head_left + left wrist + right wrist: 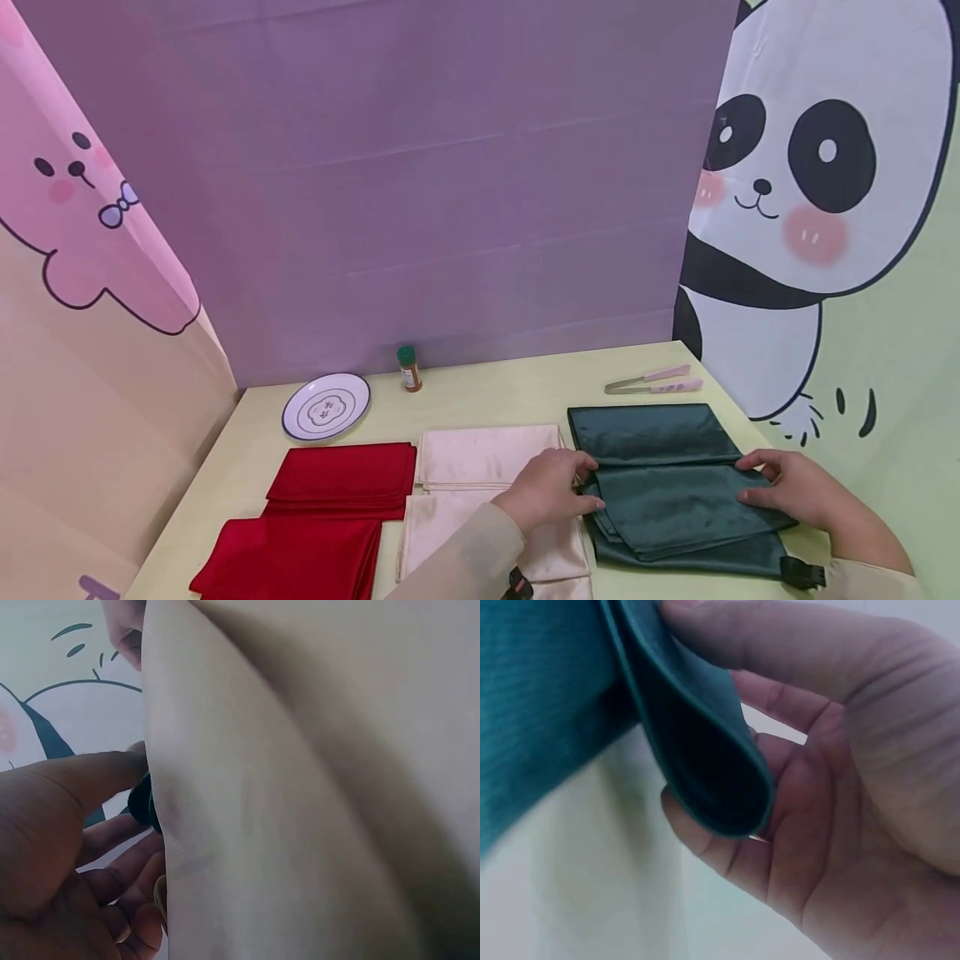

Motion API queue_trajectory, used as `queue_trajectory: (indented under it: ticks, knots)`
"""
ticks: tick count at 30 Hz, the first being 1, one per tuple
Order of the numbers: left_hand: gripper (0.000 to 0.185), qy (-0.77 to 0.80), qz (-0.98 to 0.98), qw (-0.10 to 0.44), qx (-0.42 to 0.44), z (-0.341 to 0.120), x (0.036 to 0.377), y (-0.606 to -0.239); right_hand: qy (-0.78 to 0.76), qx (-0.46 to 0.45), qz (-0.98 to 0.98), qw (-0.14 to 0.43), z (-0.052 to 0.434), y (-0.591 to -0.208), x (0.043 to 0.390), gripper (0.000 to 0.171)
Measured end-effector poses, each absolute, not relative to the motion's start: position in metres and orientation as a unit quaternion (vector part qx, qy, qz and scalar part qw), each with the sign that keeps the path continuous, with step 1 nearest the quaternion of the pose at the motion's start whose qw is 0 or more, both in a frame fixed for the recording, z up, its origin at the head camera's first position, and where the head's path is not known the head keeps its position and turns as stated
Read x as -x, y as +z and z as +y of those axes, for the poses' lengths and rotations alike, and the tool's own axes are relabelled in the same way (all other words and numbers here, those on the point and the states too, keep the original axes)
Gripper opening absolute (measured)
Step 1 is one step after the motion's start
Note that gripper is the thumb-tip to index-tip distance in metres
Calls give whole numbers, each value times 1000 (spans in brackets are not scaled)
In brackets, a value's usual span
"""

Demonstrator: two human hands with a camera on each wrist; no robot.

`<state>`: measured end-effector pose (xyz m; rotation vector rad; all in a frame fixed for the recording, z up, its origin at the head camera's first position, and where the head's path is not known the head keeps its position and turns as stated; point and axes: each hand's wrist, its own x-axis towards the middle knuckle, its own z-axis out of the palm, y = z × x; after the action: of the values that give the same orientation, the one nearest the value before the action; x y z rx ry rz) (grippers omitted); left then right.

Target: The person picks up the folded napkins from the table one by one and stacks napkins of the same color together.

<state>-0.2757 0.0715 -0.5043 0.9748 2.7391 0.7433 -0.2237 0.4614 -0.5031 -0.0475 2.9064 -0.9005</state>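
A dark green satin cloth (682,508) lies folded in layers at the right of the table, its upper flap skewed over the layers beneath. My left hand (551,483) pinches the left edge of that flap between thumb and fingers. At the opposite edge, my right hand (798,492) grips the cloth the same way. In the right wrist view, the folded edge (720,802) makes a rounded loop between thumb and fingers. A sleeve (247,810) covers most of the left wrist view, hiding all but a bit of dark green cloth (141,801) by the fingers.
Beside my left forearm lies a folded cream satin cloth (487,454), and farther left a folded red cloth (341,475). Along the back stand a white plate (300,423) with a dark rim, a green-capped spice jar (410,373) and pink-handled tongs (675,386). A purple curtain (450,183) hangs behind.
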Motion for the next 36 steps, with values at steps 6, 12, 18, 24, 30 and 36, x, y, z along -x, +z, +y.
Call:
queue_trajectory:
  ticks: [6,12,18,24,30,36]
  knots:
    - [51,183,929,55,-318,77,277,-507,-296,12,952,73,462,-507,226,58]
    - [41,165,934,49,-314,80,275,-506,-302,10,950,79,463,-510,226,65]
    - [31,160,934,34,-318,82,274,-508,-315,17,945,83,461,-508,224,63]
    - [18,166,929,19,-330,85,275,-509,-317,24,944,83,460,-507,224,50]
    - [15,194,917,-4,-350,85,274,-511,-335,29,938,81,461,-508,223,49]
    - [21,287,889,39,-355,83,270,-509,-341,34,936,85,461,-507,222,60]
